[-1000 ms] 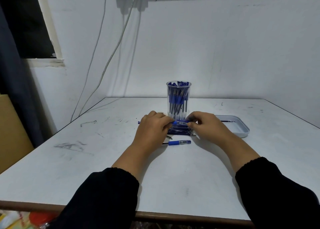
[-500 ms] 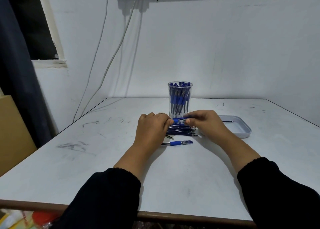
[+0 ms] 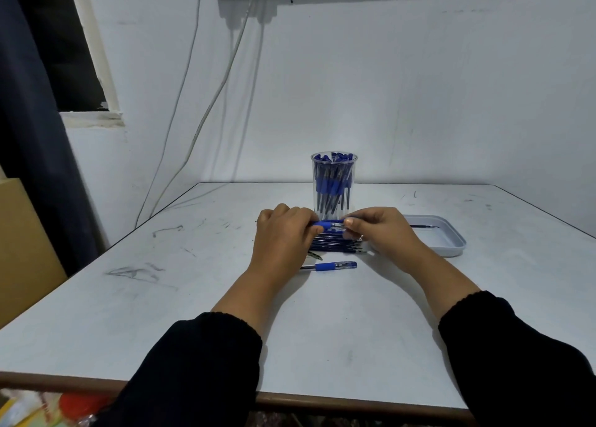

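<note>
Both hands are in front of the cup (image 3: 333,184) now, close together, and between them one blue pen (image 3: 329,224) is held level just in front of the cup's base. The left hand (image 3: 283,233) has its fingers curled over one end, and the right hand (image 3: 383,233) pinches the other end between thumb and fingertips. It looks like the pen is being put together or checked, though whether the parts are being pushed in or pulled apart I can't tell from here. Right beneath the hands, in front of the cup, lies a pile of thin pens or refills (image 3: 335,244) side by side, so plenty is left to handle. One blue pen (image 3: 329,266) lies on its own further in front of the cup, nearer the person, and a small dark piece (image 3: 315,256) sits just beside it. The cup itself is packed upright with blue pens, which reads as a good share already done. To the right of the cup, the tray (image 3: 451,249) holds one thin dark refill (image 3: 422,226). My call is somewhere mid-job, with the cup nearly full and the pile not yet cleared.
</note>
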### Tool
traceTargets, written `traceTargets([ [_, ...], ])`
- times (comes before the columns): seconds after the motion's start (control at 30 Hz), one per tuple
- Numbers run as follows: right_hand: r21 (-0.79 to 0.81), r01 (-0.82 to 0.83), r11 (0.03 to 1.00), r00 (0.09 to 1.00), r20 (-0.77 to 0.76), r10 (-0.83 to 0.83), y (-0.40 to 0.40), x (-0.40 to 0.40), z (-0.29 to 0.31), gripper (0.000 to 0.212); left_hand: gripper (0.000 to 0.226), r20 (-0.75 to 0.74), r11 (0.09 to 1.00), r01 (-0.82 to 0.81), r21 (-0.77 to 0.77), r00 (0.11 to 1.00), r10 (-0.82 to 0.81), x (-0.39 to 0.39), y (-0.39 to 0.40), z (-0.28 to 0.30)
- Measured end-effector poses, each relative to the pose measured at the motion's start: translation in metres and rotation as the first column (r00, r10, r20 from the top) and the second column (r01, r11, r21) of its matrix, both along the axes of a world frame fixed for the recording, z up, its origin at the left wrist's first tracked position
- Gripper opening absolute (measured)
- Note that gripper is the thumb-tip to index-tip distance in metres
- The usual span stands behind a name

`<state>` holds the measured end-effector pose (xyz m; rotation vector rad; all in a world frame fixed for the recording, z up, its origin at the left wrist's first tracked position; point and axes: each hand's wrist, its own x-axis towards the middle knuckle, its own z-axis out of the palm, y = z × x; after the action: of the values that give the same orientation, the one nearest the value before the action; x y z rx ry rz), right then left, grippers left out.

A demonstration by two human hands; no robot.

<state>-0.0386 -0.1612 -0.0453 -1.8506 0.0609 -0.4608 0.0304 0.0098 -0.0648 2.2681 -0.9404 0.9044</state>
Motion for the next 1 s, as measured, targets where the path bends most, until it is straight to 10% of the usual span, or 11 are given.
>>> traceTargets([
  [0.7,-0.008,-0.046,0.999,0.998,0.051,0.046,-0.001,0.002,-0.002,0.023,0.035,-0.039,0.981,-0.081,0.179,0.995,0.09,-0.003,-0.001,0.004],
  [1.0,0.196,0.146,0.97,0.968,0.173,-0.181,-0.02,-0.003,0.009,0.013,0.022,-0.058,1.0,0.014,-0.008,0.998,-0.015,0.002,0.009,0.005],
])
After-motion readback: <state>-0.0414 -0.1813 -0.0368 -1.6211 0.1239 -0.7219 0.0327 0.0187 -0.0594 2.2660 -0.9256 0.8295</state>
